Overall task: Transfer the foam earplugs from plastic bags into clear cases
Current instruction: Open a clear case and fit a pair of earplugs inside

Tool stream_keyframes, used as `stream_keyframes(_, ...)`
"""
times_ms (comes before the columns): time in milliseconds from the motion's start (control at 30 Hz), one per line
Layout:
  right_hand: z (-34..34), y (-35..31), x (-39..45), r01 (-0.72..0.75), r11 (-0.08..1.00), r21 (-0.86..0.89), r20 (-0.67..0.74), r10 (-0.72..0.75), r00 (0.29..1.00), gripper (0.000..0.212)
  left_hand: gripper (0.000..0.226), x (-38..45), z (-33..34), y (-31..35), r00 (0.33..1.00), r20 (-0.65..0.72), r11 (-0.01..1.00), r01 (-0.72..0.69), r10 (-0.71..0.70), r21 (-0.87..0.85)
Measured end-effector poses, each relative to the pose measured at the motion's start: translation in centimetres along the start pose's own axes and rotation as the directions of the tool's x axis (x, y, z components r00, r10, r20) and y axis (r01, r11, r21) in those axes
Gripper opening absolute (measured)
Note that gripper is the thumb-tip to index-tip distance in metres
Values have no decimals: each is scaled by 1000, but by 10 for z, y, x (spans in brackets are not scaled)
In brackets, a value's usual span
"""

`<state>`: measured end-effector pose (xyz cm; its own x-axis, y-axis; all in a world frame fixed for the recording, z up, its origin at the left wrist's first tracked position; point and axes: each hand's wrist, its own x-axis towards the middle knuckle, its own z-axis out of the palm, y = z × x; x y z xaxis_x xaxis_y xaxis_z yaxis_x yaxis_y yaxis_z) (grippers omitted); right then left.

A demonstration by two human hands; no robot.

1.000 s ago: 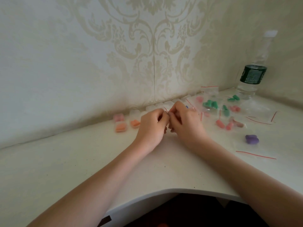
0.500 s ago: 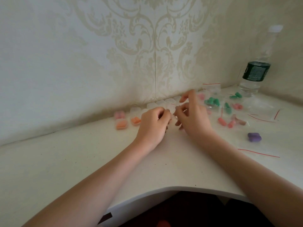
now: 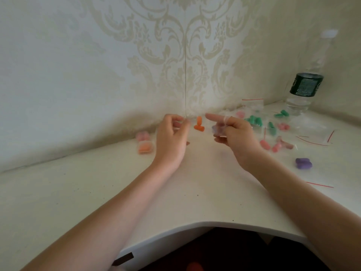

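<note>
Setting: white corner desk against patterned wallpaper; water bottle standing at far right.
Left hand: raised off the desk, fingers curled, tips pinching something clear and hard to make out, probably a bag or case.
Right hand: raised, forefinger straight, other fingers curled round a clear item with a purplish blur inside; bag or case, cannot tell.
Between the hands: two orange earplugs, loose, near the wall.
Done, by the look of it: orange-filled case and pink-filled case, left of the left hand.
Left to do: bagged green earplugs, pink earplugs, purple earplugs at right.
Progress: early; most still bagged.
</note>
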<state>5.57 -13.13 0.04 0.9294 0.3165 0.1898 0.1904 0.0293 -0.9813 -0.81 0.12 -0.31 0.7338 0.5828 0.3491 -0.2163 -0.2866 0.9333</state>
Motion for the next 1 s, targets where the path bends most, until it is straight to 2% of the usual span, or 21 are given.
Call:
stream_keyframes(67,-4,-2,0,-108,982,154,57,100,993,54,18,5,-1,0,962,144,947,256,-231,-193)
stream_keyframes(133,-6,-2,0,-181,949,260,90,163,983,52,10,5,-1,3,890,297,821,440,-346,-363)
stream_keyframes(233,-7,-4,0,-237,922,306,85,221,972,39,6,5,-2,2,871,337,758,481,-357,-440)
stream_keyframes(333,-5,-1,2,-198,956,215,89,183,979,26,7,7,-4,2,866,324,704,499,-381,-505)
stream_keyframes(467,-2,2,-1,-126,986,111,144,110,983,25,9,9,-4,2,851,321,664,524,-415,-533)
stream_keyframes(600,0,1,-3,-95,993,65,143,85,986,32,18,10,-4,0,890,232,717,454,-393,-528)
stream_keyframes(700,1,-1,-3,-99,995,6,153,97,983,45,18,11,-5,3,955,158,849,295,-251,-439)
stream_keyframes(767,4,-1,-4,-58,995,-85,146,70,987,48,17,10,-5,6,972,127,869,234,-197,-437)
stream_keyframes(833,7,1,-5,-20,989,-144,133,40,990,45,17,11,-7,4,972,129,868,231,-194,-439)
stream_keyframes(900,6,4,-5,11,989,-149,140,10,990,41,14,10,-7,3,974,186,911,194,-133,-365)
stream_keyframes(933,5,4,-5,21,991,-130,154,0,988,40,13,9,-8,2,976,206,945,127,-66,-302)
stream_keyframes(1000,1,4,-4,11,998,-64,202,2,979,36,18,8,-7,2,970,211,987,-92,118,-131)
